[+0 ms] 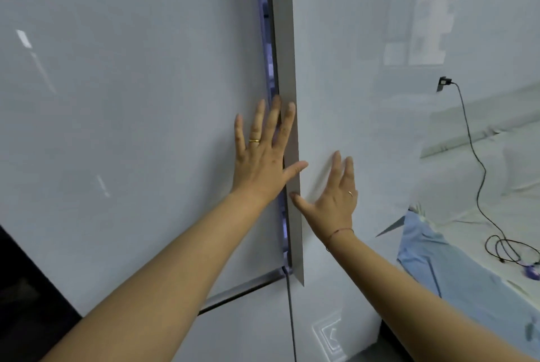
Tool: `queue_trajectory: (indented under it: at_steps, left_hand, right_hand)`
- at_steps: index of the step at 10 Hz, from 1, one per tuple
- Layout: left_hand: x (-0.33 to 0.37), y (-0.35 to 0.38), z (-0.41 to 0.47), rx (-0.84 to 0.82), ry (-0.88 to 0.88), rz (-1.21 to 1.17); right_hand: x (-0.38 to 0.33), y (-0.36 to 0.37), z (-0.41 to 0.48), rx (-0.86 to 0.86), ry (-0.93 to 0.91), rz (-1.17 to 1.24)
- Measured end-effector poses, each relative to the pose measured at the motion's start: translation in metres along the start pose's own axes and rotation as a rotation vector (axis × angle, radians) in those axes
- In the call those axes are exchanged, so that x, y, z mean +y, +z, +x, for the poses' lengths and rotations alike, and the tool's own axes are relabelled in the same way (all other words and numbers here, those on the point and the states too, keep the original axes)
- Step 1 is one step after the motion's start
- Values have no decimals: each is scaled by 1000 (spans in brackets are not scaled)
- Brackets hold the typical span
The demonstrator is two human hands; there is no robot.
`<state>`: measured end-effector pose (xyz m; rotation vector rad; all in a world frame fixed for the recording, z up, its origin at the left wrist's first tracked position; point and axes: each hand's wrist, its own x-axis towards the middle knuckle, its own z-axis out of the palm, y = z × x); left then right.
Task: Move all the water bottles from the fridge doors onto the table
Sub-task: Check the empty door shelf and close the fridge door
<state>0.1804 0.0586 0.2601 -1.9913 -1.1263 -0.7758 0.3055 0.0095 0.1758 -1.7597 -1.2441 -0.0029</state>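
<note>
Glossy fridge doors nearly shut; both hands' spread fingers seemingly pressing them.

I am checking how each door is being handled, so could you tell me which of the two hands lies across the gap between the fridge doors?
The left hand: its fingers cross the lit gap. The right hand lies flat on the right door only.

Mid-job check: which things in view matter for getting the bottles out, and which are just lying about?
For the job:
left fridge door, slightly ajar
right fridge door
left hand, flat on the left door
right hand, flat on the right door

Lying about:
black cable
wall plug
blue cloth

No bottles visible.
</note>
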Motion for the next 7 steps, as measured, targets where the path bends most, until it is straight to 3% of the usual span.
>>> queue_trajectory:
  at_steps: [2, 4, 7]
  left_hand:
    - [-8, 15, 4, -31, -71, 43]
    - [-12, 28, 9, -63, -76, 190]
    - [-9, 32, 8, -90, -111, 219]
  right_hand:
    - [4, 20, 17, -88, -47, -30]
    - [5, 29, 39, -89, -82, -83]
    - [12, 33, 41, -83, -112, -109]
